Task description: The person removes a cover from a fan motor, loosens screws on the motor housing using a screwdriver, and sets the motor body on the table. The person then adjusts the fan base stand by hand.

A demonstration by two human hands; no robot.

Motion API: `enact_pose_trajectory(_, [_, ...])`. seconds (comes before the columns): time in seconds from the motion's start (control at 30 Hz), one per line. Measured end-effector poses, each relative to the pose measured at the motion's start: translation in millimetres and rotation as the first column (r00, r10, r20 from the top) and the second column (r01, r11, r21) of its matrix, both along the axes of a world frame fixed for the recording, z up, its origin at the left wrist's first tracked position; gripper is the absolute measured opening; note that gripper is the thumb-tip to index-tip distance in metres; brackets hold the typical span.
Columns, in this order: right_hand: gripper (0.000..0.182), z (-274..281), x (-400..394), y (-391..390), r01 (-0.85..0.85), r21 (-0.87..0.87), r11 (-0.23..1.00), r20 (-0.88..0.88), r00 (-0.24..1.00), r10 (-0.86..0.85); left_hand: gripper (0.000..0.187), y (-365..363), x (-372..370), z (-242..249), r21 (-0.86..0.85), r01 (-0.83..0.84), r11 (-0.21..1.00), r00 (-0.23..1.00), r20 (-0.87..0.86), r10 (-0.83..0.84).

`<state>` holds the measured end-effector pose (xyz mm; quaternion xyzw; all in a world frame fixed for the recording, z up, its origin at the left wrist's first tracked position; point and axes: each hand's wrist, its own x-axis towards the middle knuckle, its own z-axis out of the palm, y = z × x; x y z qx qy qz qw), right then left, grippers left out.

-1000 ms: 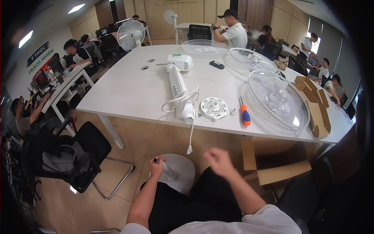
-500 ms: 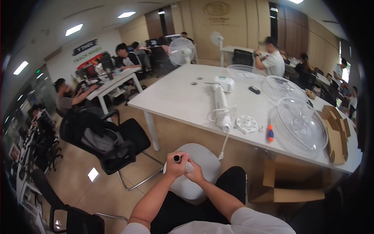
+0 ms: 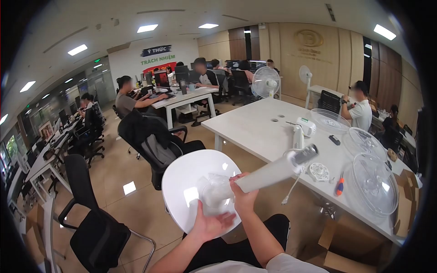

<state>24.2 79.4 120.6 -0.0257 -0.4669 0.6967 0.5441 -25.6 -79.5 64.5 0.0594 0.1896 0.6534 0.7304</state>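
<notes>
A fan stand is tilted up before me, its round white base [image 3: 182,170] turned toward my face. From the middle of the base the white pole [image 3: 268,175] slants up to the right and ends in a metallic tube [image 3: 306,154]. Crumpled clear plastic [image 3: 214,186] surrounds the joint of pole and base. My right hand [image 3: 244,196] is wrapped round the pole just above this joint. My left hand [image 3: 211,223] is open, fingers spread, in front of the lower part of the base.
On the white table [image 3: 246,120] lie a fan motor [image 3: 305,127], a round white plate [image 3: 318,172], a screwdriver [image 3: 340,186], a black remote [image 3: 334,139] and clear round covers [image 3: 375,184]. A cardboard box [image 3: 346,250] stands below. A chair [image 3: 154,145] with a backpack is left.
The stand has swung from pole end toward me to base facing me, pole pointing right. My left hand has come off the pole and opened. The view has turned left.
</notes>
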Motion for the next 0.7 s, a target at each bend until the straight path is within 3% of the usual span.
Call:
enact_pose_trajectory(0.03, [0.031, 2.3, 4.8, -5.8, -0.011, 0.005, 1.000, 0.001, 1.000, 0.011, 0.117, 11.1, -6.5, 0.3, 0.011, -0.265, 0.964, 0.960, 0.099, 0.263])
enact_pose_trajectory(0.07, [0.032, 0.9, 11.2, -10.4, -0.022, 0.080, 0.997, -0.047, 0.999, 0.026, 0.114, 19.7, -10.3, 1.8, -0.006, -0.507, 0.862, 0.844, 0.198, 0.498])
enact_pose_trajectory(0.1, [0.034, -1.9, 17.6, -12.9, -0.026, 0.156, 0.987, -0.094, 0.995, 0.041, 0.114, 24.6, -6.8, 13.7, -0.003, -0.510, 0.860, 0.842, 0.201, 0.500])
enact_pose_trajectory(0.17, [0.035, -9.7, 35.2, -12.2, -0.053, 0.210, 0.976, -0.109, 0.991, 0.077, 0.099, 29.1, 7.6, 42.7, 0.188, -0.616, 0.765, 0.775, -0.026, 0.631])
enact_pose_trajectory(0.2, [0.036, -13.4, 50.1, -10.1, -0.029, 0.334, 0.942, -0.124, 0.990, 0.074, 0.099, 29.9, 19.5, 48.0, 0.194, -0.607, 0.771, 0.783, -0.025, 0.622])
enact_pose_trajectory(0.23, [0.037, -18.8, 61.4, -7.4, -0.005, 0.451, 0.892, -0.138, 0.988, 0.075, 0.087, 29.8, 30.1, 51.5, 0.135, -0.621, 0.772, 0.771, -0.072, 0.633])
enact_pose_trajectory(0.3, [0.042, -36.8, 79.3, -8.4, 0.009, 0.504, 0.863, -0.101, 0.994, 0.049, 0.076, 32.6, 35.5, 38.7, 0.070, -0.620, 0.781, 0.772, -0.119, 0.624])
enact_pose_trajectory(0.37, [0.045, -56.0, 94.8, -14.3, -0.115, 0.314, 0.943, -0.041, 0.990, 0.134, 0.059, 41.7, 24.6, 4.1, 0.023, -0.653, 0.757, 0.751, -0.113, 0.651])
enact_pose_trajectory(0.4, [0.054, -60.2, 104.4, -20.8, -0.313, 0.124, 0.942, -0.096, 0.941, 0.325, 0.059, 44.9, 23.6, -2.5, 0.024, -0.638, 0.769, 0.763, -0.110, 0.637])
enact_pose_trajectory(0.43, [0.054, -66.9, 108.4, -25.1, -0.294, 0.125, 0.948, -0.096, 0.947, 0.307, 0.050, 47.6, 22.6, -7.1, 0.001, -0.699, 0.715, 0.711, -0.102, 0.696])
enact_pose_trajectory(0.47, [0.057, -73.5, 110.5, -29.3, -0.382, -0.095, 0.919, -0.147, 0.919, 0.367, 0.042, 51.0, 19.7, -10.1, -0.021, -0.755, 0.655, 0.654, -0.098, 0.750])
enact_pose_trajectory(0.5, [0.060, -80.9, 112.3, -32.9, -0.460, -0.303, 0.834, -0.217, 0.886, 0.410, 0.042, 55.2, 15.0, -12.3, -0.017, -0.741, 0.671, 0.669, -0.101, 0.736])
enact_pose_trajectory(0.53, [0.060, -97.2, 111.4, -32.4, -0.441, -0.305, 0.844, -0.221, 0.895, 0.387, 0.034, 58.8, 10.9, -15.4, 0.043, -0.796, 0.604, 0.598, -0.103, 0.795])
enact_pose_trajectory(0.57, [0.060, -119.0, 107.5, -28.3, -0.524, -0.508, 0.684, -0.249, 0.849, 0.465, 0.026, 61.4, 5.8, -19.0, 0.103, -0.839, 0.534, 0.525, -0.100, 0.845])
enact_pose_trajectory(0.6, [0.060, -130.7, 107.2, -25.7, -0.570, -0.669, 0.477, -0.303, 0.795, 0.526, 0.027, 64.0, -4.9, -20.5, 0.142, -0.845, 0.516, 0.500, -0.134, 0.855])
enact_pose_trajectory(0.63, [0.060, -132.0, 109.9, -26.4, -0.559, -0.667, 0.492, -0.310, 0.809, 0.499, 0.031, 64.6, -12.0, -19.5, 0.205, -0.862, 0.464, 0.420, -0.222, 0.880])
enact_pose_trajectory(0.67, [0.056, -132.0, 111.6, -25.5, -0.515, -0.724, 0.459, -0.161, 0.773, 0.614, 0.037, 65.7, -20.5, -17.8, 0.276, -0.868, 0.412, 0.331, -0.298, 0.896])
enact_pose_trajectory(0.7, [0.052, -132.2, 113.3, -25.1, -0.457, -0.779, 0.430, -0.017, 0.700, 0.714, 0.059, 57.6, -28.8, -14.8, 0.327, -0.820, 0.471, 0.338, -0.388, 0.858])
